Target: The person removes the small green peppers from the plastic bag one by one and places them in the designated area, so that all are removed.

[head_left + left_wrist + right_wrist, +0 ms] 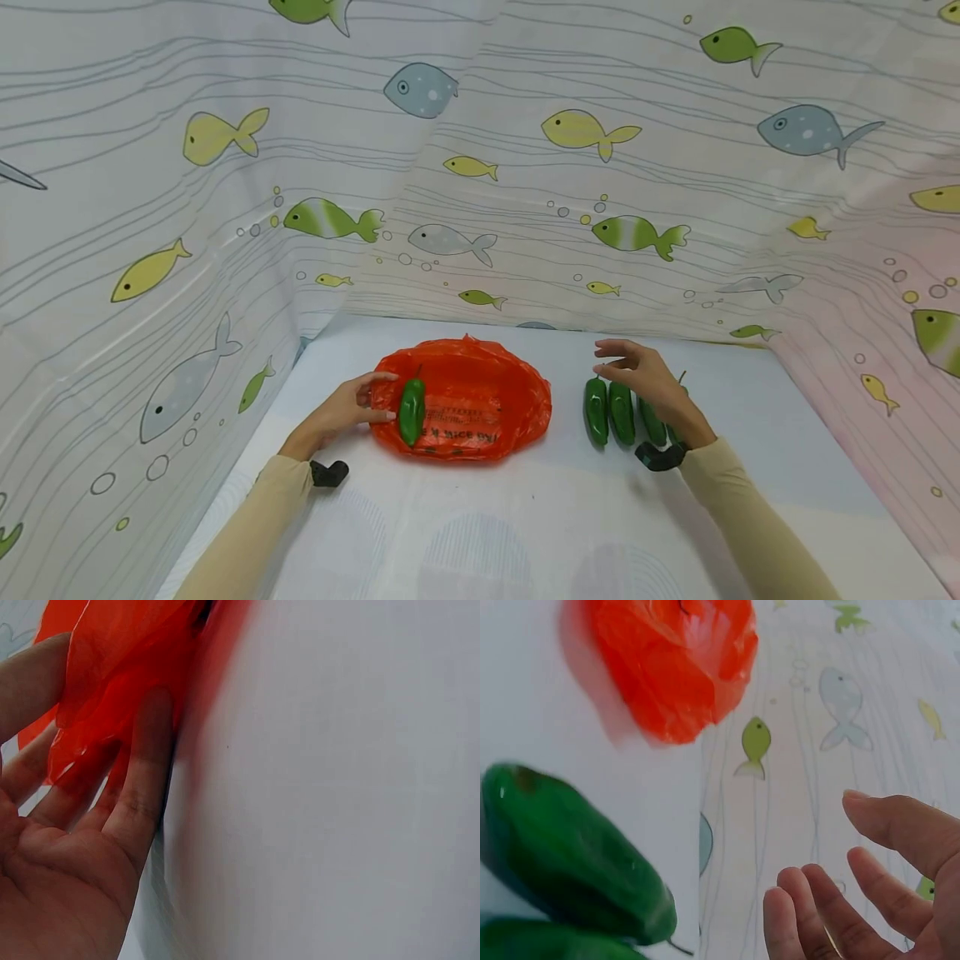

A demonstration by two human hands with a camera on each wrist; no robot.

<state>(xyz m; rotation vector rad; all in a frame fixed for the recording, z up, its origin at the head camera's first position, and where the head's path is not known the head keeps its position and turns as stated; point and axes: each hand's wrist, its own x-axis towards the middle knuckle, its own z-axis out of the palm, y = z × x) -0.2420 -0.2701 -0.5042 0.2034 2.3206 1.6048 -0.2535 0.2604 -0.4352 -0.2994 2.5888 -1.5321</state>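
Note:
A red plastic bag (517, 375) lies spread with its mouth facing up, its rim folded out. One green chili pepper (411, 412) is inside it, near the left wall. My left hand (348, 411) is at the bag's left edge, thumb and fingers spread apart. In the left wrist view, the fingers (142, 776) touch the thin red plastic. To the right of the bag, several green chili peppers (596, 411) lie side by side. Above them is my right hand (652, 383), fingers loosely bent and holding nothing. It partly hides the peppers on the right.
The white table (525, 517) carries faint round patterns near its front. A fish-printed sheet (525, 192) rises behind and on both sides of the table. Each wrist wears a black strap (660, 456).

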